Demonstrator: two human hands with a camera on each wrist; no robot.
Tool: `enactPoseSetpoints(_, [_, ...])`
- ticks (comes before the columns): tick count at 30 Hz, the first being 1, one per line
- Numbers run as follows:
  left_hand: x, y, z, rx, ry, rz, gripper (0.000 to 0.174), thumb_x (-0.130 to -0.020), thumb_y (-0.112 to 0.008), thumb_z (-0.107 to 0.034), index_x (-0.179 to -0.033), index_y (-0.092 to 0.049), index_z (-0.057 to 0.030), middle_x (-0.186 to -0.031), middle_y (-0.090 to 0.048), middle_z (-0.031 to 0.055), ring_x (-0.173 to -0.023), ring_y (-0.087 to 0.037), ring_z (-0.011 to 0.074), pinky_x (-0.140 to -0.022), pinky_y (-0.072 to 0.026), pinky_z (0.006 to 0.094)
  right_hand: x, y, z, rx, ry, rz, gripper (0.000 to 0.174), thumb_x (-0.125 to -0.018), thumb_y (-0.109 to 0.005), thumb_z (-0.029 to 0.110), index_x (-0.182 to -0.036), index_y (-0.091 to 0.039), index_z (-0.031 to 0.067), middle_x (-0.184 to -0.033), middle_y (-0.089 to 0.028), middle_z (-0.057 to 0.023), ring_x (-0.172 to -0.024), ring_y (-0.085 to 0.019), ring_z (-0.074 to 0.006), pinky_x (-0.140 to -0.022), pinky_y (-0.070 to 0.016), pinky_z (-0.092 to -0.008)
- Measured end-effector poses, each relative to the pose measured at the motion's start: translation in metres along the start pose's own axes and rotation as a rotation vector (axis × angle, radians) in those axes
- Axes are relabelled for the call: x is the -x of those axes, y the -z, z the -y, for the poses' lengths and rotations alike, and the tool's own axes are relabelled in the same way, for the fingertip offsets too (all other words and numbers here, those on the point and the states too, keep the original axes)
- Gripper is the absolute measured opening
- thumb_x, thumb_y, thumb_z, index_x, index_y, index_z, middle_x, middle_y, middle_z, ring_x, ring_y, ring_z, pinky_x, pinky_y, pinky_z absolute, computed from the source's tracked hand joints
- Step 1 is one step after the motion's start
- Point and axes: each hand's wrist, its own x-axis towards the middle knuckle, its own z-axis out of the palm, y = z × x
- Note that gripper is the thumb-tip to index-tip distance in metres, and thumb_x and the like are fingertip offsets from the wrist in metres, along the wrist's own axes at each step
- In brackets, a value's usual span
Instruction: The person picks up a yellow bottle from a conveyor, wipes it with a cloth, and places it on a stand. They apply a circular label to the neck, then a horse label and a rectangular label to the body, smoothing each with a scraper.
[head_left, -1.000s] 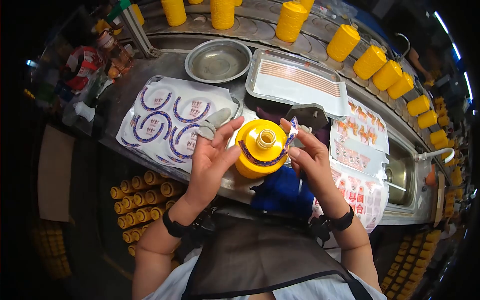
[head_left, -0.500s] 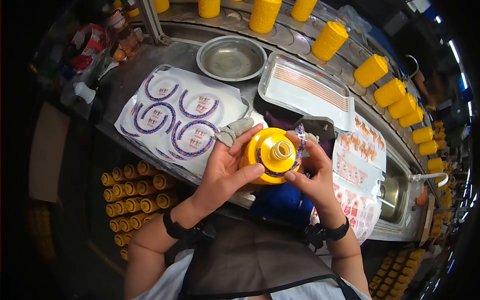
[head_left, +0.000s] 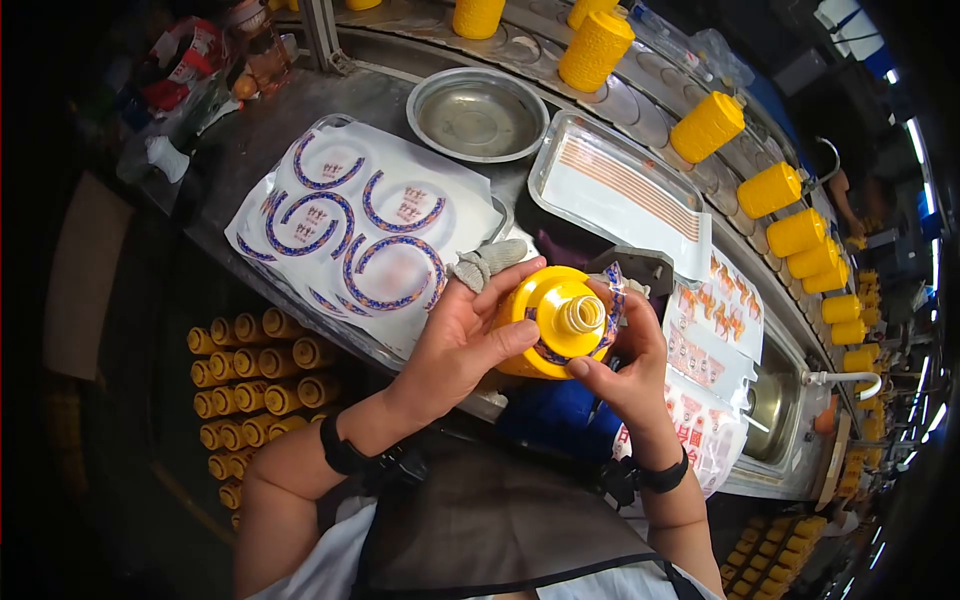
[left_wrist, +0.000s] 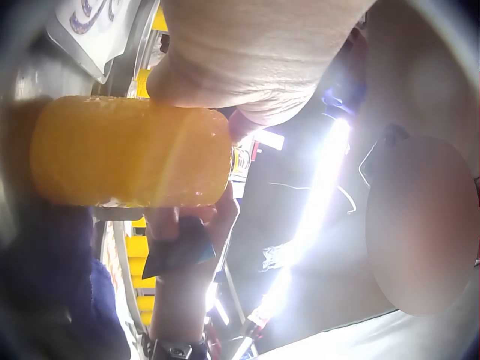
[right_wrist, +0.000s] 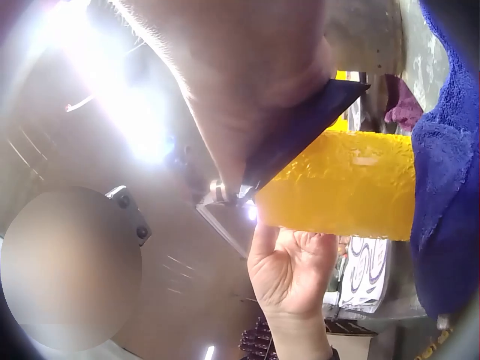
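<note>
Head view: a worker's two bare hands met around a yellow bottle [head_left: 545, 303], its open neck turned up between them. The left hand [head_left: 458, 345] cupped the side, thumb laid over the shoulder, apparently to steady the bottle while leaving the neck clear. From the opposite side, the right hand [head_left: 636, 362] gripped it with the thumb at the shoulder's near edge and the fingers behind, a hold that seemed suited to pressing a patterned strip [head_left: 614, 287] against the curve. One end of the strip stood free above the right fingers; with glare washing out both wrist views, whether those fingers also pinched it was hard to tell. Beyond the left hand, a white sheet [head_left: 398, 168] of curved decals lay face up on the tabletop [head_left: 365, 98], presumably for easy reach. A metal bowl [head_left: 478, 122] stood farther beyond. Right wrist view: a blue cloth [right_wrist: 450, 165] showed at the bottle's base, perhaps as padding.
</note>
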Motion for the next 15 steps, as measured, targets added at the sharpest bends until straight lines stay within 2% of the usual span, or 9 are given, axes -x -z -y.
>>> enactPoseSetpoints(7, [-0.004, 0.007, -0.003, -0.068, -0.012, 0.031, 0.064, -0.095, -0.058, -0.003, -0.147, -0.022, 0.0003, -0.153, -0.036, 0.0187, -0.140, -0.038, 0.0245, -0.115, -0.0322, 0.0381, -0.007, 0.001, -0.002, -0.005, -0.008, 0.024, 0.068, -0.073, -0.083, 0.018, -0.131, -0.053, 0.0000, -0.131, -0.051, -0.0107, -0.119, -0.057, -0.0191, -0.087, -0.0547, -0.0281])
enactPoseSetpoints(15, [-0.008, 0.010, -0.005, -0.097, -0.016, 0.028, 0.061, -0.095, -0.058, -0.003, -0.145, -0.024, 0.0009, -0.151, -0.037, 0.0190, -0.139, -0.039, 0.0243, -0.115, -0.0325, 0.0380, -0.010, -0.002, 0.002, -0.051, -0.033, 0.008, 0.067, -0.073, -0.083, 0.019, -0.131, -0.053, -0.0001, -0.130, -0.051, -0.0106, -0.118, -0.057, -0.0195, -0.090, -0.0537, -0.0294])
